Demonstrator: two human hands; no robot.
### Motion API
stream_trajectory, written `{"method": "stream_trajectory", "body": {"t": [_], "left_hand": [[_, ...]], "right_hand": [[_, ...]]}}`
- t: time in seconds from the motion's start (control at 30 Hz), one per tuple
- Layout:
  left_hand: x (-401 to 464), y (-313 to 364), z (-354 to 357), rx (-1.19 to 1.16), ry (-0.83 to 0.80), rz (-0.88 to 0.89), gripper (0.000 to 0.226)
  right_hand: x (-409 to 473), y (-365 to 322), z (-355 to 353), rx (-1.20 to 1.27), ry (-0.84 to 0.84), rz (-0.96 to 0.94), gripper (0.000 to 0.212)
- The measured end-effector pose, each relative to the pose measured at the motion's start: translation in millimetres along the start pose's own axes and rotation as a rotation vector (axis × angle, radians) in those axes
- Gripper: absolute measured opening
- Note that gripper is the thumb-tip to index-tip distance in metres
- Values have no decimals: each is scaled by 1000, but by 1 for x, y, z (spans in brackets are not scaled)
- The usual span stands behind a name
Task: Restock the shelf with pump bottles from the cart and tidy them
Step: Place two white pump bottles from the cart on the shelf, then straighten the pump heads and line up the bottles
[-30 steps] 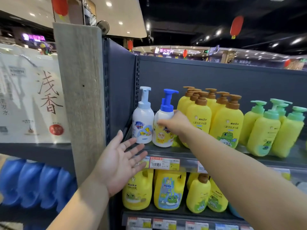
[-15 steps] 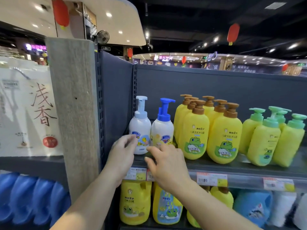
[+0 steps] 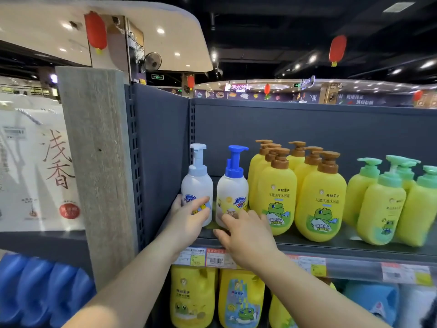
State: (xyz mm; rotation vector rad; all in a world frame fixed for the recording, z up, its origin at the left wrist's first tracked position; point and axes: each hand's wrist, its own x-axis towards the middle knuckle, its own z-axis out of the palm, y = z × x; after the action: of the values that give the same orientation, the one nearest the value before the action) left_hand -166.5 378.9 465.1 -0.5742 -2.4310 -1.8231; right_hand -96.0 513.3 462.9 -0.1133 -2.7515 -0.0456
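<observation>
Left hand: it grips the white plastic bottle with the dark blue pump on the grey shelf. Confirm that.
No. The head view shows the left hand gripping the white plastic bottle with the pale blue pump on the grey shelf.

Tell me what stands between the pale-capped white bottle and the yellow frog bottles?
One white bottle with a blue pump, seen in the head view; the right hand touches it.

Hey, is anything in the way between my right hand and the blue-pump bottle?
Nothing visible. The right hand touches the blue-pump bottle low on its front; the left hand holds the white-pump bottle beside it.
</observation>
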Motion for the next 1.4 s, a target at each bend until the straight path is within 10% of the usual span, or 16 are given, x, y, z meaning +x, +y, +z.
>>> {"method": "stream_trajectory", "body": {"t": [0.23,0.53,1.4], "left_hand": [[4,7,-6,-5,3,8,20],[7,3,-10,50,41,10,23],[38,16,-14,184,175,176,22]], "right_hand": [[66,0,-111,322,605,-193,22],[144,-16,-148,155,-224,-322,41],[161,-9,-135,302,-195,-219,37]]}}
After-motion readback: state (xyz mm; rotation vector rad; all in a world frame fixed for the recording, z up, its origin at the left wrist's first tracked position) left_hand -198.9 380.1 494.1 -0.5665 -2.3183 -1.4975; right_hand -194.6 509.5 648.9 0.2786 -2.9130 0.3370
